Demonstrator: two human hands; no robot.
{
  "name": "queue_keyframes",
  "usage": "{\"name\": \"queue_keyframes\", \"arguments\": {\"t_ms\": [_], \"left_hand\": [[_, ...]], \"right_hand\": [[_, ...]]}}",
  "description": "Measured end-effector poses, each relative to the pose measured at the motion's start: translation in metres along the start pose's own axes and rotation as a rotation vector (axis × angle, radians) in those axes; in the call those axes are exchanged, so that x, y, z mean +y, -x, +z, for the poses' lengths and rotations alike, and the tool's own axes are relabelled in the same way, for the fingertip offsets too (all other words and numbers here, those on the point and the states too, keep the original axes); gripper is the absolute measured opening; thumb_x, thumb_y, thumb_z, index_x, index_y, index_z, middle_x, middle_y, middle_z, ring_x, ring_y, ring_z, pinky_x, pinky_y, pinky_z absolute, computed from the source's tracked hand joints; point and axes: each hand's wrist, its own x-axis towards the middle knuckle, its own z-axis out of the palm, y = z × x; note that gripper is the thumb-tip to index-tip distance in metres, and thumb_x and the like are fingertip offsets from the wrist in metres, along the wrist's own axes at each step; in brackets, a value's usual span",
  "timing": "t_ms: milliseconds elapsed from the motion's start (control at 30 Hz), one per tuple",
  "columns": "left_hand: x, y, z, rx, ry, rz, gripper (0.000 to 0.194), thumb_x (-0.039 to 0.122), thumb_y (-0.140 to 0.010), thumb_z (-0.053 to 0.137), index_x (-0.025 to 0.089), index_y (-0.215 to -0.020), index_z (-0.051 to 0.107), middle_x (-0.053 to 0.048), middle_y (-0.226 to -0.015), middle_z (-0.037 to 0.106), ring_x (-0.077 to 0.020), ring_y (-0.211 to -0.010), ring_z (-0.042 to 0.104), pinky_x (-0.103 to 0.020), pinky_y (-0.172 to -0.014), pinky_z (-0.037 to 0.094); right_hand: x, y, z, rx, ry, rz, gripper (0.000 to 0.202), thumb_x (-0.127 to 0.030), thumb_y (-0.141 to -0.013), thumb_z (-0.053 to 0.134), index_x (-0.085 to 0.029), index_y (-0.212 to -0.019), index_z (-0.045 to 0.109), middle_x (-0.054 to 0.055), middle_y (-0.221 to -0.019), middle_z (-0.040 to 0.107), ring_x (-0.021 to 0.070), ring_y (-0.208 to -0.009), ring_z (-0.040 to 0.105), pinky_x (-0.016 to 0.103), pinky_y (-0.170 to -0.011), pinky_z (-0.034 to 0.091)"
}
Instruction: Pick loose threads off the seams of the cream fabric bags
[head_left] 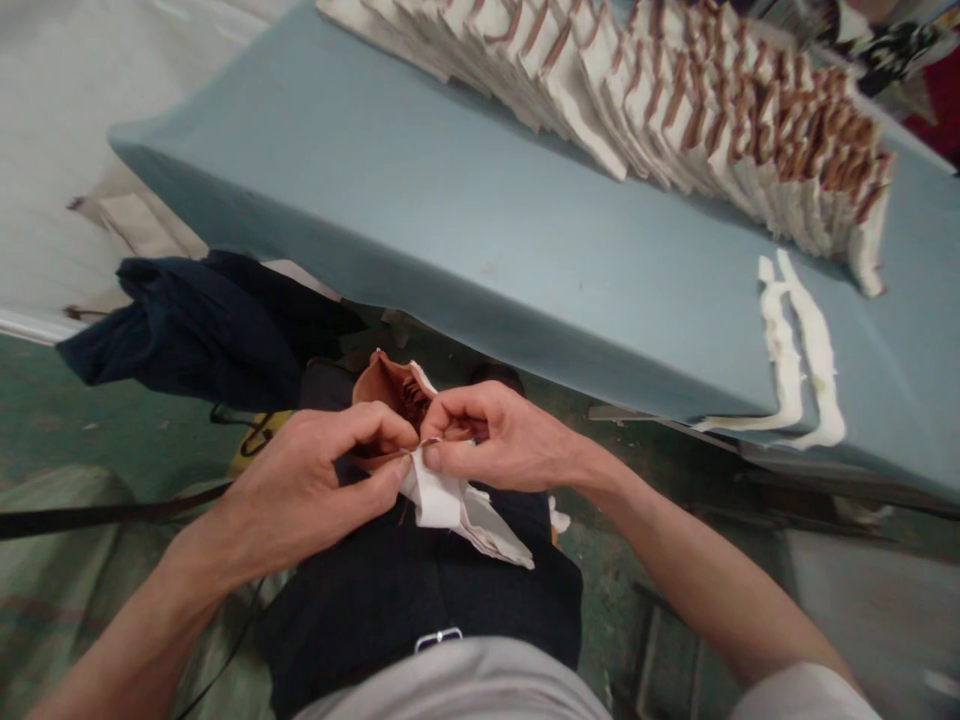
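Observation:
Over my lap, my left hand (330, 480) and my right hand (495, 435) meet in a pinch on the edge of one sewn piece. This fabric piece (484, 520) is white on its lower part, with a broad white strip (439, 497) hanging just below my fingertips. Behind my fingers its reddish-brown side (375, 385) bulges upward and shows gathered folds. Thumb and forefinger of each hand are closed on the white edge, with the fingertips almost touching. What exactly lies between the fingertips is partly hidden.
A blue-grey table (450, 230) slants across in front of me. Along its far side stands a long row of white and brown fabric pieces (675, 110). Two white strips (814, 350) lie near its right edge. Dark blue cloth (187, 320) hangs at left.

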Motion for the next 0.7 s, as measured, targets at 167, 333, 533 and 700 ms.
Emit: {"name": "queue_keyframes", "arguments": {"t_ms": [167, 333, 533, 700], "left_hand": [[-0.001, 0.0, 0.002, 0.087, -0.091, 0.113, 0.011, 0.022, -0.087, 0.065, 0.023, -0.084, 0.076, 0.005, -0.07, 0.075, -0.01, -0.056, 0.064, -0.02, -0.058, 0.045], [-0.002, 0.002, 0.001, 0.097, -0.162, 0.226, 0.014, 0.022, -0.093, 0.066, 0.025, -0.089, 0.079, 0.005, -0.074, 0.079, -0.0101, -0.056, 0.066, -0.021, -0.063, 0.048], [0.002, 0.003, 0.0, 0.066, -0.086, 0.193, 0.018, 0.024, -0.093, 0.069, 0.029, -0.1, 0.085, 0.001, -0.087, 0.086, -0.0191, -0.074, 0.079, -0.027, -0.083, 0.06], [0.005, 0.001, -0.003, 0.044, -0.175, 0.311, 0.023, 0.023, -0.101, 0.061, 0.026, -0.106, 0.083, -0.003, -0.096, 0.087, -0.0214, -0.082, 0.083, -0.031, -0.093, 0.065]], "right_hand": [[0.003, 0.0, -0.002, -0.034, -0.139, 0.017, 0.018, -0.028, -0.082, 0.076, -0.016, -0.081, 0.063, -0.009, -0.064, 0.049, 0.0064, -0.057, 0.037, 0.02, -0.053, 0.031], [0.008, 0.0, -0.006, -0.107, -0.306, 0.055, 0.038, -0.044, -0.078, 0.089, -0.014, -0.083, 0.065, -0.009, -0.064, 0.049, 0.0061, -0.057, 0.035, 0.02, -0.051, 0.028], [0.018, 0.001, -0.008, -0.104, -0.402, 0.063, 0.045, -0.049, -0.077, 0.092, -0.014, -0.086, 0.067, -0.006, -0.07, 0.056, 0.0059, -0.058, 0.042, 0.02, -0.053, 0.032], [0.022, 0.001, -0.005, -0.108, -0.495, 0.037, 0.049, -0.055, -0.078, 0.092, -0.014, -0.082, 0.065, -0.007, -0.067, 0.054, 0.0056, -0.058, 0.042, 0.019, -0.053, 0.032]]}}
